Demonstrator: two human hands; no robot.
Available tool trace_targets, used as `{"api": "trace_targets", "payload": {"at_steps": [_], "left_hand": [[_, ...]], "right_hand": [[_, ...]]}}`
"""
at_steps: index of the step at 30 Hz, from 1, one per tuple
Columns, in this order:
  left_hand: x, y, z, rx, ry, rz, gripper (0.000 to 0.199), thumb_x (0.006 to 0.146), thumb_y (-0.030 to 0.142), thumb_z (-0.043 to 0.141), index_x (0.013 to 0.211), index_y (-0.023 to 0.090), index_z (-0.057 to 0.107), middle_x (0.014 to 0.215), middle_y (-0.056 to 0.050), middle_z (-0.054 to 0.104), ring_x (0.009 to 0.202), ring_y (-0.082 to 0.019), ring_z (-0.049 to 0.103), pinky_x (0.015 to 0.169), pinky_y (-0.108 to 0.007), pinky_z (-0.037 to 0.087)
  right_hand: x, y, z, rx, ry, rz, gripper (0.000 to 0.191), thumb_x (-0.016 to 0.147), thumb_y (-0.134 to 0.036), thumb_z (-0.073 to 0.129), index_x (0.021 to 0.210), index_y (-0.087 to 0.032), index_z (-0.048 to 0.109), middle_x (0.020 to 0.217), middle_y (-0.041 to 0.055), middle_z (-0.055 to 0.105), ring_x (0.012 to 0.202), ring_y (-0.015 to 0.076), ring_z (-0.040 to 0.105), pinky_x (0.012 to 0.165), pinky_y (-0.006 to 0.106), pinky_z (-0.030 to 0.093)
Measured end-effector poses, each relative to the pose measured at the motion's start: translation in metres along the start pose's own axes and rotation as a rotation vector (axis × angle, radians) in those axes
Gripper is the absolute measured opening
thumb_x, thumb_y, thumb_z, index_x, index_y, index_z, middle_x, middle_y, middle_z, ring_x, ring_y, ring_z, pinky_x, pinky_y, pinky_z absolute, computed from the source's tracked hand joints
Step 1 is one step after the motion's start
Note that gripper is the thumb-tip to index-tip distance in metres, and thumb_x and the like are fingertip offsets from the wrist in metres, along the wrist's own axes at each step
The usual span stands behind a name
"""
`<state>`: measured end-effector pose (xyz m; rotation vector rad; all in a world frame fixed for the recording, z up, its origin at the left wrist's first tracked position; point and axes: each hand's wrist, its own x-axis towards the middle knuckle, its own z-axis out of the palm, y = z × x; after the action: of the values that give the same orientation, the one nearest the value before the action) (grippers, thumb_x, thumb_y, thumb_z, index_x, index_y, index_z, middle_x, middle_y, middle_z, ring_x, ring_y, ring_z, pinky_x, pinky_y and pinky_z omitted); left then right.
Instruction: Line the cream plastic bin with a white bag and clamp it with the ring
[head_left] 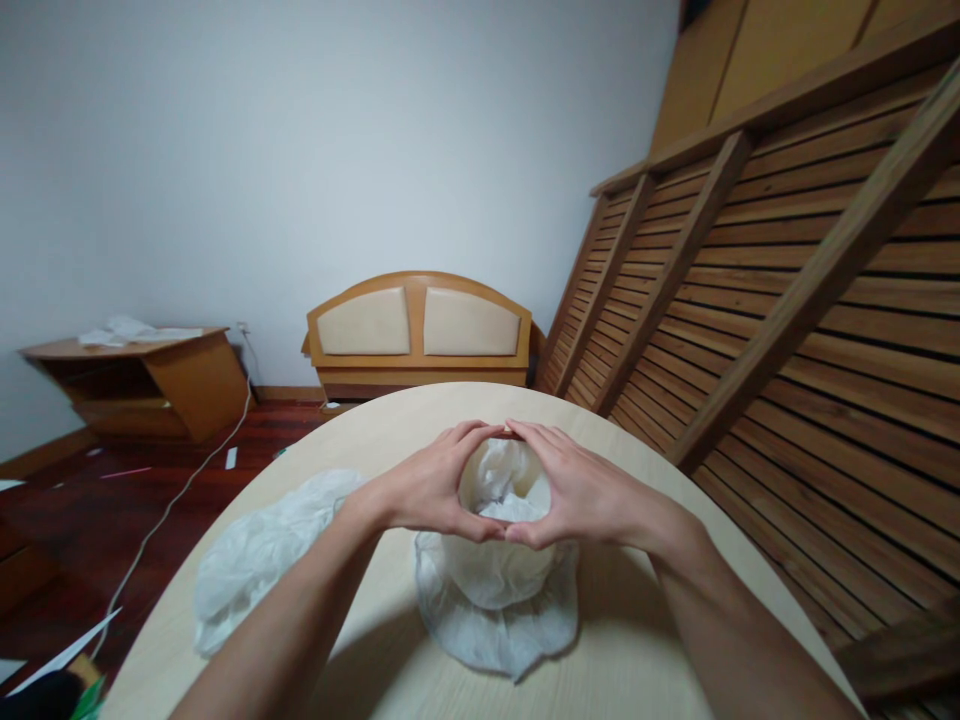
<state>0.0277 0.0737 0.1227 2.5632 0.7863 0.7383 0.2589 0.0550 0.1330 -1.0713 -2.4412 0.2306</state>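
Observation:
A white, thin, crumpled cloth-like piece [499, 635] with a rounded middle and a wide, frilled edge lies on the table. Above its rounded part, my left hand [431, 485] and my right hand [589, 490] curve toward each other into an oval. Their fingertips meet at the far side and the thumbs meet at the near side. Crumpled white material shows through the oval. A thin brownish edge shows between the fingertips; what the hands grip there is unclear. Left of my left forearm sits a second heap of sheer white material [262, 550].
The round pale table [405, 420] stands in front of me. Beyond it are a wooden headboard [420, 365] and, at left, a low cabinet [199, 380] with white material on top. Slatted wooden panels [750, 320] lean at right. A white cable [187, 480] crosses the floor.

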Motion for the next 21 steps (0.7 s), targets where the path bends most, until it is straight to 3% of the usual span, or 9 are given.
{"api": "trace_targets", "payload": {"at_steps": [11, 21], "left_hand": [[0.001, -0.003, -0.001, -0.026, -0.006, -0.058, 0.097, 0.068, 0.046, 0.084, 0.149, 0.021, 0.037, 0.151, -0.017, 0.043, 0.138, -0.036, 0.044, 0.118, -0.055, 0.033], [0.001, -0.002, -0.002, 0.032, -0.008, -0.078, 0.092, 0.072, 0.051, 0.080, 0.148, 0.018, 0.040, 0.151, -0.018, 0.044, 0.137, -0.034, 0.046, 0.118, -0.051, 0.034]], "right_hand": [[-0.003, 0.013, 0.003, -0.018, -0.043, 0.093, 0.127, 0.063, -0.068, 0.079, 0.159, -0.009, 0.021, 0.162, 0.0254, 0.028, 0.149, 0.0385, 0.029, 0.119, 0.054, 0.030], [-0.004, 0.016, 0.002, -0.024, -0.049, 0.124, 0.127, 0.064, -0.078, 0.073, 0.158, -0.007, 0.025, 0.158, 0.0255, 0.035, 0.146, 0.0370, 0.037, 0.118, 0.053, 0.034]]}}
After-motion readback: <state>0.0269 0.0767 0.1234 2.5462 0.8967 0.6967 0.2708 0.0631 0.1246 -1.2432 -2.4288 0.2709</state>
